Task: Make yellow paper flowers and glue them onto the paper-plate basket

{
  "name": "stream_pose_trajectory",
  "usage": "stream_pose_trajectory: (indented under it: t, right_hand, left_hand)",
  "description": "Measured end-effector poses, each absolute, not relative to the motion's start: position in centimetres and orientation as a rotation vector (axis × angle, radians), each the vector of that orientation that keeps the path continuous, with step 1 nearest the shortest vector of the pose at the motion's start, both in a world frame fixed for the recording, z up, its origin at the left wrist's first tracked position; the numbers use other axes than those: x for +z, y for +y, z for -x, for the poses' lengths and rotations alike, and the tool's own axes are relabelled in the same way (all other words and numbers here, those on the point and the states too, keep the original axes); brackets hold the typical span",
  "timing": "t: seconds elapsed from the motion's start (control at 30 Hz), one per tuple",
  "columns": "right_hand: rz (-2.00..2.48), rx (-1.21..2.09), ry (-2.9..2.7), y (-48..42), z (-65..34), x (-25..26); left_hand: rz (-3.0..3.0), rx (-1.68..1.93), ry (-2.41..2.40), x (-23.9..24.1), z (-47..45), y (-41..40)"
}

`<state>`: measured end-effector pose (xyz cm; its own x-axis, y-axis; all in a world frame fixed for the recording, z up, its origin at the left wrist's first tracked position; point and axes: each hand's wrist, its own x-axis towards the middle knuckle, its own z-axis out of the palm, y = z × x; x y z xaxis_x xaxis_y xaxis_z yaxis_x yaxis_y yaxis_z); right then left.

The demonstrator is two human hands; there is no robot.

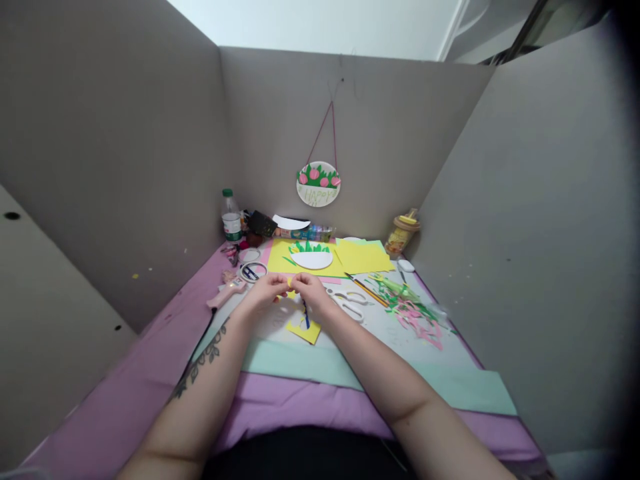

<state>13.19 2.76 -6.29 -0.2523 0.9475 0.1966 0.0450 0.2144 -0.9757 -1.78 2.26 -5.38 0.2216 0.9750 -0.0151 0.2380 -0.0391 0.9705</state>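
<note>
Just left of the frame's centre, a bit below the middle, a small yellow paper piece point(291, 293) is pinched between the fingertips of the left hand point(267, 292) and the right hand point(311, 293), which meet over it. It is bright, plain yellow and tiny beside the fingers; only a sliver shows between and under them, so its outline and any folds cannot be made out. Each hand has its fingers drawn in toward the thumb; the inner fingers are hard to separate.

Beneath the right hand, a slim blue tool point(307, 317) points down toward a yellow paper square point(313, 333) at lower centre. The tool's upper end is lost behind the hand, and whether it is held or lies on the worktop point(270, 397) cannot be told. The square sits at an angle, with a pale patch near its upper edge.

Above the hands, a white half-round piece point(313, 260) with pointed green leaves along its top rests on a larger yellow sheet point(280, 260). White-handled scissors point(353, 311), right of centre, are partly covered by the right hand and forearm. On the hanging plaque point(319, 185) at upper centre, "HAPPY" is readable, but the line below is too faint. The forearms run off the bottom edge.
</note>
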Motion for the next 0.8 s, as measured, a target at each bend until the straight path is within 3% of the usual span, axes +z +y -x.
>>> stream_pose_trajectory:
  t: [0.6,0.8]
  right_hand:
    - [1.234,1.159,-1.753,2.4,-13.0,-7.0]
    - [1.359,1.062,-1.902,0.8,-11.4,-7.0]
  left_hand:
    - [-1.829,0.659,1.406,-3.6,4.7,1.6]
    - [-2.077,0.623,1.931,-4.6,6.1,2.3]
